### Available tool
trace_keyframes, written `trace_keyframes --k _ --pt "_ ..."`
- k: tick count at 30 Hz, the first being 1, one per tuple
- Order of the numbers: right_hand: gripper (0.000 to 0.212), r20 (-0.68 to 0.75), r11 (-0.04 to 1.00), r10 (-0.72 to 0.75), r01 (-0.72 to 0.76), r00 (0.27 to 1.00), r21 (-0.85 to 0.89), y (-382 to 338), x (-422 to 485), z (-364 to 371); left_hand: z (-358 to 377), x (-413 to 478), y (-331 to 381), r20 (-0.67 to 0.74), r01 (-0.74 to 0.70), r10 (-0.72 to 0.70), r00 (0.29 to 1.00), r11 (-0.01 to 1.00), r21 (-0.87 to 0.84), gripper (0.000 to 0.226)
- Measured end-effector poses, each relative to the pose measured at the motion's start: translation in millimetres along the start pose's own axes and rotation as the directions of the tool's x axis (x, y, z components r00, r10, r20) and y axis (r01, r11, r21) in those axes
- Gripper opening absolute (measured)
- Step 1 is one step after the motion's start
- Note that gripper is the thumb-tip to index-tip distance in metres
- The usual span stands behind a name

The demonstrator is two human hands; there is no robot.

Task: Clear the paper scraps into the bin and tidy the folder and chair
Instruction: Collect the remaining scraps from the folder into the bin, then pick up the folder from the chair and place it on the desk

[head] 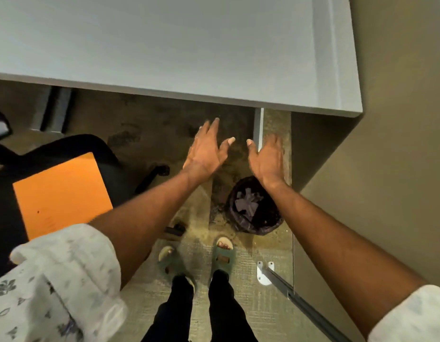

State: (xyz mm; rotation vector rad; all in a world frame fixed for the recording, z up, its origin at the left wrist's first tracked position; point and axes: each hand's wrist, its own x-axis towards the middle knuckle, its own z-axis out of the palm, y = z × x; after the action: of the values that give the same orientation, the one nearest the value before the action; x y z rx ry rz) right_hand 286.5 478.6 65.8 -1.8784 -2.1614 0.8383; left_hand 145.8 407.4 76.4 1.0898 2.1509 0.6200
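Both hands are held out empty over the floor, palms down and fingers spread. The left hand hangs just beyond the bin, on the desk side and toward the chair; the right hand is seen directly above the bin's far rim. Nothing is gripped by either.

Inside the bin, dark-lined, a cluster of paper scraps is seen lying flat. No loose scraps can be made out on the floor around the bin, nor on the grey desk beyond it, though the carpet near the bin is mottled and small bits could be missed.

To the left of the bin, well apart, the chair is seen pulled out from the desk, and the orange folder is lying flat on its seat.

The scrap-clearing step is judged to be done or at its very end, with the hands just emptied above the bin. The folder and chair are not yet tidied. For the next move, a turn to the left of the bin is called for: the folder is to be lifted off the seat and set on the desk, after which the chair can be pushed in under the desk.
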Motion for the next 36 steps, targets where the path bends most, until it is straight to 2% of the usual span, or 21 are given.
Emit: trace_keyframes --k 9,18,22,28,36 --pt "0.082 0.032 0.974 -0.165 0.158 0.986 0.161 -137 -44 13 -144 -38 -45 -0.230 0.051 -0.058 0.971 0.998 -0.036 0.070" --pt "0.083 0.224 0.936 -0.332 0.290 0.916 0.201 -249 -125 77 -239 -107 -159 -0.390 0.216 -0.248 0.887 0.968 -0.125 0.072" --pt "0.084 0.314 0.920 -0.387 0.339 0.867 0.197 -273 -167 121 -258 -144 -230 -0.433 0.330 -0.364 0.825 0.931 -0.154 0.073" --pt "0.084 0.418 0.905 -0.424 0.398 0.803 0.153 -278 -213 180 -255 -192 -311 -0.426 0.459 -0.502 0.753 0.864 -0.207 0.075" --pt "0.085 0.521 0.923 -0.360 0.377 0.774 0.079 -270 -246 247 -231 -238 -387 -0.366 0.557 -0.634 0.681 0.773 -0.303 0.081"
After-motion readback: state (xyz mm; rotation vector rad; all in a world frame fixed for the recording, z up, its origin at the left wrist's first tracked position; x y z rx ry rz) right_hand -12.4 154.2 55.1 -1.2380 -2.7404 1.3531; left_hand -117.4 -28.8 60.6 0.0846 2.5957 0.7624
